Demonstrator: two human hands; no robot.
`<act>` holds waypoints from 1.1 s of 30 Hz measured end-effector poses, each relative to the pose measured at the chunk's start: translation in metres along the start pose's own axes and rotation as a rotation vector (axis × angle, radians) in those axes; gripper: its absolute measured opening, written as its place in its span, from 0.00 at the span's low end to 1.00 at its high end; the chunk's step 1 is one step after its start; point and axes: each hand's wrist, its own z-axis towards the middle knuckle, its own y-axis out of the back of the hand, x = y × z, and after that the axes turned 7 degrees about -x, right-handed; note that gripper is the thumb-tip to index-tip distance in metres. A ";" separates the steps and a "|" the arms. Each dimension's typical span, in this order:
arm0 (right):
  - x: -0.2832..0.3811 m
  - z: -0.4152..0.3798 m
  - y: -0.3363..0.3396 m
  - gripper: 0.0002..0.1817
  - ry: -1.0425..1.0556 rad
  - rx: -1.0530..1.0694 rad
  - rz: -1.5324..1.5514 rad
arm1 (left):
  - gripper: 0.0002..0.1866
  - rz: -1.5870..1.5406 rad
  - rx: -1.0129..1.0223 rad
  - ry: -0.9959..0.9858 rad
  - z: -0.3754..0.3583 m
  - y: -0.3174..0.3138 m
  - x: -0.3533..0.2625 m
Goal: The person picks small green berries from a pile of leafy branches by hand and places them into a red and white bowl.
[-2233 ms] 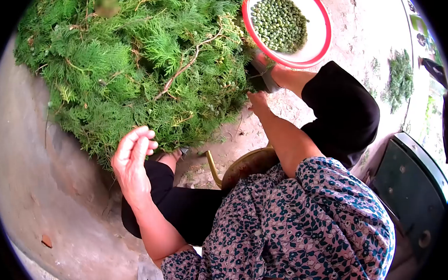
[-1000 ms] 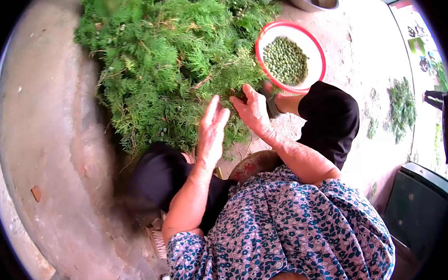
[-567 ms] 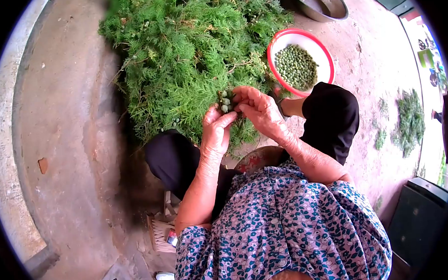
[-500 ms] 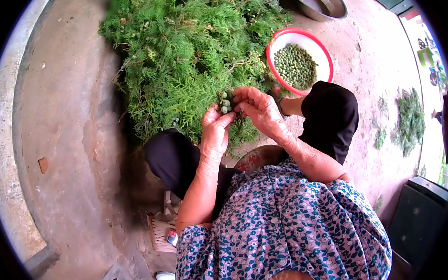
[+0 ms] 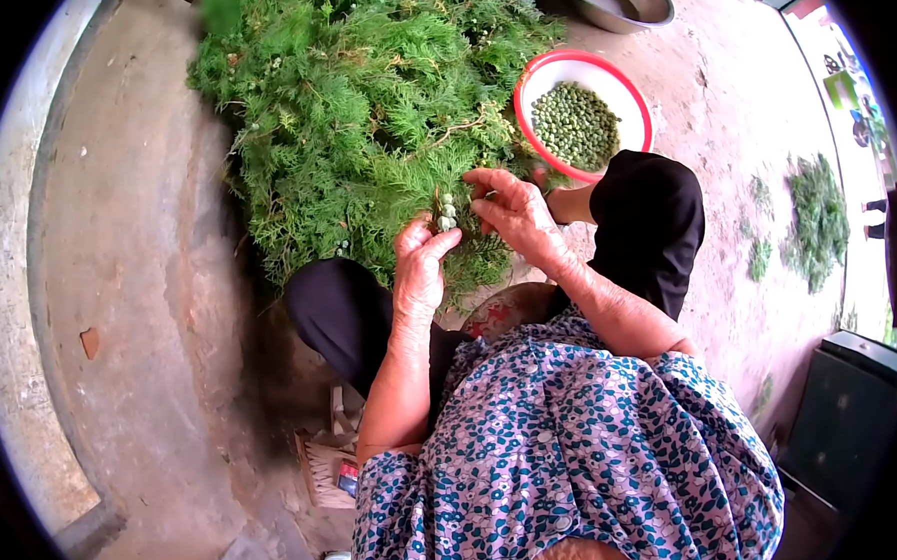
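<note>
My left hand (image 5: 420, 269) pinches a small sprig bearing several pale green cones (image 5: 448, 212) between thumb and fingertips. Close to its right is my right hand (image 5: 518, 220), fingers curled inward and a small gap from the cones. Whatever its fingers may hold is hidden. Both hands are above my lap, in front of a large heap of green conifer branches (image 5: 351, 114). Beyond my right hand stands a white bowl with a red rim (image 5: 645, 111), partly filled with loose green cones (image 5: 577, 126).
A metal basin (image 5: 611, 1) sits at the top, past the bowl. More cut greenery (image 5: 818, 222) lies on the concrete floor at the right. A brush (image 5: 327, 470) is low beside my left leg, and a dark green box (image 5: 845, 413) stands at the lower right.
My right hand has drawn slightly away from the cones it was touching. My left hand still holds the sprig. The whole view has shifted a little.
</note>
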 end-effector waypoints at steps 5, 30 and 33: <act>-0.007 0.001 0.006 0.17 0.083 -0.054 -0.039 | 0.08 0.143 -0.013 -0.006 -0.004 -0.008 -0.006; -0.016 0.001 0.006 0.20 -0.209 0.080 0.379 | 0.07 0.250 -0.046 0.006 -0.002 -0.006 0.013; -0.009 0.003 0.014 0.20 -0.178 0.118 0.320 | 0.07 0.014 -0.116 0.138 -0.001 0.000 0.017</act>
